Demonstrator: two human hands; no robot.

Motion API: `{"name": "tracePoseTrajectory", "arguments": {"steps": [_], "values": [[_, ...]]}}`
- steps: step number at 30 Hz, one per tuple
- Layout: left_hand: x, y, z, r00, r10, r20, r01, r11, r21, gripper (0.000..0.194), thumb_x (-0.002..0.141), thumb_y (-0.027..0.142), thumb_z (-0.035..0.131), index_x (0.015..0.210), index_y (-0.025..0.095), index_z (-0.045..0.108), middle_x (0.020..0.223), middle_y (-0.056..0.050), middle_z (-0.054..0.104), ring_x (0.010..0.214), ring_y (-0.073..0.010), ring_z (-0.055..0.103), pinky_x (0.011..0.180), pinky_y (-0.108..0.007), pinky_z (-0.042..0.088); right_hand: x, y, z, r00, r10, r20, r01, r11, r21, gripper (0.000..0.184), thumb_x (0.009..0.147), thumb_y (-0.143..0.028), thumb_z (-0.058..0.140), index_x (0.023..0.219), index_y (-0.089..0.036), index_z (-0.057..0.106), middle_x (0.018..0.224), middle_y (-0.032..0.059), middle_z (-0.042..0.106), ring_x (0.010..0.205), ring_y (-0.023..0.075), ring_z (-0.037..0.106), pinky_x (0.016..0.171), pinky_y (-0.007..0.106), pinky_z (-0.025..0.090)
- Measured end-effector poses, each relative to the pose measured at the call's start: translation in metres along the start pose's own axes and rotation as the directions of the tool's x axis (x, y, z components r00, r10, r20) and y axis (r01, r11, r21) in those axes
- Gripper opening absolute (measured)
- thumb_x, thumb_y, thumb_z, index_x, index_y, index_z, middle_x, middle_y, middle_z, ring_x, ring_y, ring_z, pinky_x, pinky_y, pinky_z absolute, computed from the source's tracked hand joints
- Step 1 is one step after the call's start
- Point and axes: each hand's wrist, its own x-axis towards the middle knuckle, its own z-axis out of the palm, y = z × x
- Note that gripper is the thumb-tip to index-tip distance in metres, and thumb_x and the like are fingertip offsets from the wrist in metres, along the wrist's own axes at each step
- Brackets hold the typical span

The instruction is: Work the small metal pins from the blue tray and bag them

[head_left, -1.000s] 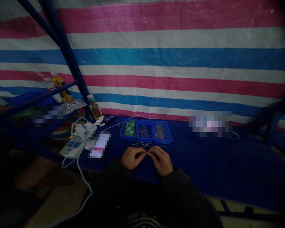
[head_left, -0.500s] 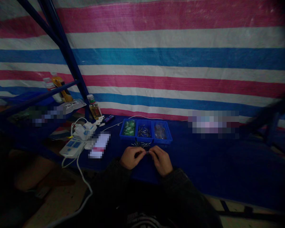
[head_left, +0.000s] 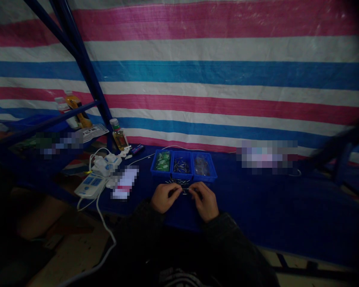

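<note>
My left hand (head_left: 166, 196) and my right hand (head_left: 205, 199) face each other low over the blue table. Both are closed in a pinch on a thin, pale, rod-like piece (head_left: 185, 189) that spans the gap between their fingertips. Its exact kind is too small to make out. Just beyond my fingers lies a loose pile of small dark and silvery pins (head_left: 177, 181). Behind it stand three joined blue trays: the left holds green pieces (head_left: 163, 161), the middle holds similar metal pins (head_left: 181, 165), and the right holds clear plastic pieces (head_left: 202, 166).
At left on the table are a power strip (head_left: 91, 184) with white plugs and cables, a blurred phone (head_left: 126, 182) and a bottle (head_left: 119, 134). A blue metal frame (head_left: 89, 79) rises there. A striped tarp (head_left: 215, 71) hangs behind, and a blurred object (head_left: 265, 156) lies at right.
My fingertips have moved slightly apart, the right hand shifting a little to the right. The thin piece between them now shows more of its length. The trays stay in place.
</note>
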Motion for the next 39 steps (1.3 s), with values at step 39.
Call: {"name": "tracePoseTrajectory", "arguments": {"steps": [39], "values": [[0.001,-0.003,-0.003,0.996,-0.037,-0.080,0.035,0.999,-0.028,0.028,0.098,0.035,0.054,0.089,0.016,0.072,0.062,0.001,0.064,0.057,-0.0113,0.058,0.058,-0.021,0.041,-0.002,0.021,0.002,0.972,-0.056,0.228,0.149,0.896,-0.418,0.016,0.095,-0.016,0.059,0.082,-0.023,0.064,0.084,0.0036,0.068,0.083,0.0223,0.060,0.073,0.034,0.038]]}}
